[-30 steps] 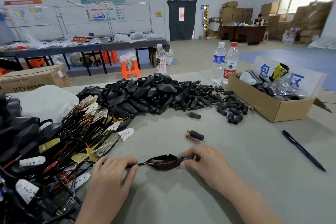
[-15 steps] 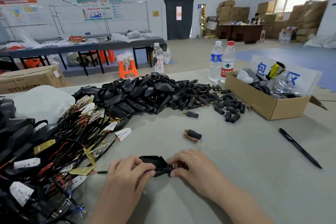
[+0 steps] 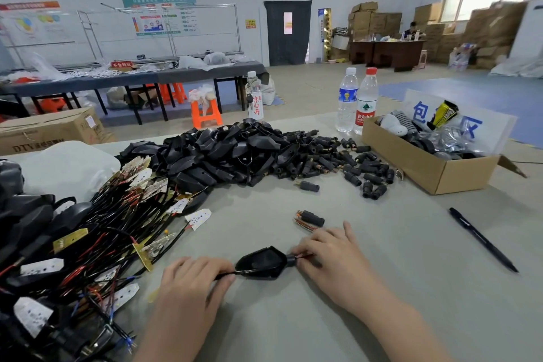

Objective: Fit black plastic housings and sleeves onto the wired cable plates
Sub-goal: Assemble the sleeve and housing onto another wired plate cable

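Observation:
A black plastic housing point(image 3: 261, 262) lies on the grey table point(image 3: 382, 244) between my hands, hollow side up, with a black cable out of its left end and red wires out of its narrow right end. My left hand point(image 3: 191, 282) pinches the cable just left of the housing. My right hand point(image 3: 329, 256) grips the wires at the housing's neck. A loose sleeve with copper wires point(image 3: 310, 218) rests just beyond my right hand. Wired cable plates point(image 3: 97, 241) are tangled at the left. Piles of housings point(image 3: 223, 153) and sleeves point(image 3: 338, 161) sit further back.
A cardboard box point(image 3: 426, 161) of mixed items stands at the right, two water bottles point(image 3: 357, 100) behind it, and a third bottle point(image 3: 255, 97) behind the pile. A black pen point(image 3: 482, 239) lies at the right. A white bag point(image 3: 64, 167) sits at the back left.
The housing has been turned hollow side up and slid along the cable. My left hand drew back to the cable; my right hand now pinches the red wires at the neck.

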Tool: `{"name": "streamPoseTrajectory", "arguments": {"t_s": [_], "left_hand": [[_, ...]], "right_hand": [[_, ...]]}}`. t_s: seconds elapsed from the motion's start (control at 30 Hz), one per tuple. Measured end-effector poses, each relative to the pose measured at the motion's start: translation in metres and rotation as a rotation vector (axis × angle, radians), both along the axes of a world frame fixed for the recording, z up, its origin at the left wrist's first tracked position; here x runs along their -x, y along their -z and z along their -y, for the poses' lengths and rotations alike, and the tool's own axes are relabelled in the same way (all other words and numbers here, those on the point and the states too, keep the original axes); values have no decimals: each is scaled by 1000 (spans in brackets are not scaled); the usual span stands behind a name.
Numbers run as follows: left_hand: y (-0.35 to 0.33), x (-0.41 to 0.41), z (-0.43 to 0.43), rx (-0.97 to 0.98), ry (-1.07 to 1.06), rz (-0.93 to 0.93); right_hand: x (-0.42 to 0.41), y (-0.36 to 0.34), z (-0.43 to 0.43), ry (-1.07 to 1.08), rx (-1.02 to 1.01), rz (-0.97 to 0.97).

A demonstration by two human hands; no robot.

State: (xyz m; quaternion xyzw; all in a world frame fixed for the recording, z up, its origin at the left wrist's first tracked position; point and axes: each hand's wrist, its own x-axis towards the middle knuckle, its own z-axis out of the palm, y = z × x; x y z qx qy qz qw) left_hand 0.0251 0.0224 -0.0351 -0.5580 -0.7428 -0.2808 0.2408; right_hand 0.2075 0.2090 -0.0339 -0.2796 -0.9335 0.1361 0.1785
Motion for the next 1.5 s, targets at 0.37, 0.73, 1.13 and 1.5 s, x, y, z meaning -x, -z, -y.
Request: {"name": "streamPoseTrajectory", "arguments": {"t_s": [0.37,0.73,1.13,1.5], "left_hand": [[-1,-14,-11,-40,-1,-80],[-8,-8,3,221,-346,471],[-1,5,8,79,-208,663],[-6,10,1,-336,17,1175]], "right_hand": [[14,0,12,-232,27,-47],[0,-2,-2,-146,-27,46],[2,0,2,-225,-20,-86],[5,0,6,-205,12,-75]]}}
